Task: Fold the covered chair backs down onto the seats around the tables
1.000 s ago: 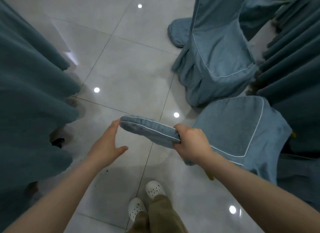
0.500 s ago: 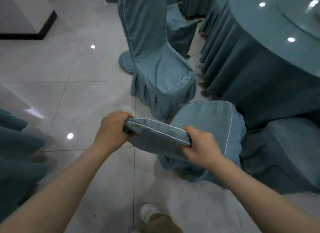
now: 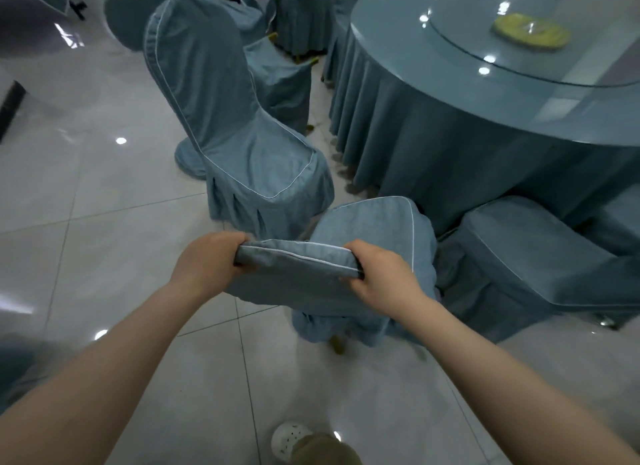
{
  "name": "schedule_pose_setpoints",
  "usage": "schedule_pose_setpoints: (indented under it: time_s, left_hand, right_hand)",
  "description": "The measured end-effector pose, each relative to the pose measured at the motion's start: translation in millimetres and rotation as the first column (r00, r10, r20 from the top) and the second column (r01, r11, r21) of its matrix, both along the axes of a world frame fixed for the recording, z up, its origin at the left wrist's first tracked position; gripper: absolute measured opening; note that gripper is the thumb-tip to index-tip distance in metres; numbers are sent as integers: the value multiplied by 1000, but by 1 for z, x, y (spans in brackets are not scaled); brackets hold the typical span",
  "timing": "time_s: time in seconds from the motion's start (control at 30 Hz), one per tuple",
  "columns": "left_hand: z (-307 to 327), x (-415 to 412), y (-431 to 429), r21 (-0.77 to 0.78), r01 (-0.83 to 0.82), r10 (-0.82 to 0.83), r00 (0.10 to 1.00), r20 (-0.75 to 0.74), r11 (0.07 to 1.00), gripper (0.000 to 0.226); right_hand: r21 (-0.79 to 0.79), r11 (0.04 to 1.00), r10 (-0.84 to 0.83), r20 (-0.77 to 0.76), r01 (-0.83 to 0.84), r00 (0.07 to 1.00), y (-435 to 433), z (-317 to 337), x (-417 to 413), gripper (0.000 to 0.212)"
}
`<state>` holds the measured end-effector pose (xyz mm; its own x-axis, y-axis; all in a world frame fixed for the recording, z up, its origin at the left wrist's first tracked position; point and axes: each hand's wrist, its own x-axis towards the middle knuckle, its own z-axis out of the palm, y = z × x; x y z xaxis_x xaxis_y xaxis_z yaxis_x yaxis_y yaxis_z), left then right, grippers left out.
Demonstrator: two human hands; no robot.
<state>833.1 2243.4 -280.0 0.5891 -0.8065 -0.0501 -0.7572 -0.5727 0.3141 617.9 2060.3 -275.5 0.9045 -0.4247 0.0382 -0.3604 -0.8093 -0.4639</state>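
the left hand point(image 3: 207, 262) and the right hand point(image 3: 381, 277) both grasp the top edge of the covered chair back point(image 3: 298, 277), one at each end. the chair's seat point(image 3: 374, 222) is just behind it, beside the round table point(image 3: 450, 118).

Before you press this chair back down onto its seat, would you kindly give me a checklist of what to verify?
1. Left hand grips the top edge of the chair back: ok.
2. Right hand grips the other end: ok.
3. Nothing lying on the visible part of the seat: ok.
4. Back flat on the seat: not ok, it is held up off it.
5. Clearance from the upright chair beside it: cannot tell, they look close.
6. Hinge inside the chair: cannot tell, hidden.
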Motion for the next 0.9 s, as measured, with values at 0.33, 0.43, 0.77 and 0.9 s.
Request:
schedule_pose_setpoints:
  time_s: [0.33,0.43,0.77,0.9]
  left_hand:
    - [20,21,-8,174,79,-101,988,118,982,22]
    - [28,39,-21,192,83,-118,977,177,978,28]
    - [27,78,-60,109,243,-265,917,299,964,38]
    - [26,93,-72,50,387,-382,870,311,921,35]
  right_hand:
    - [-77,996,37,24,-35,999,2,-1,15,22]
    - [-68,997,23,58,-19,998,-11,6,28,24]
    - [-23,991,-128,-3,128,992,-26,-6,59,27]
    - [27,965,-262,-19,262,965,-12,-13,63,25]
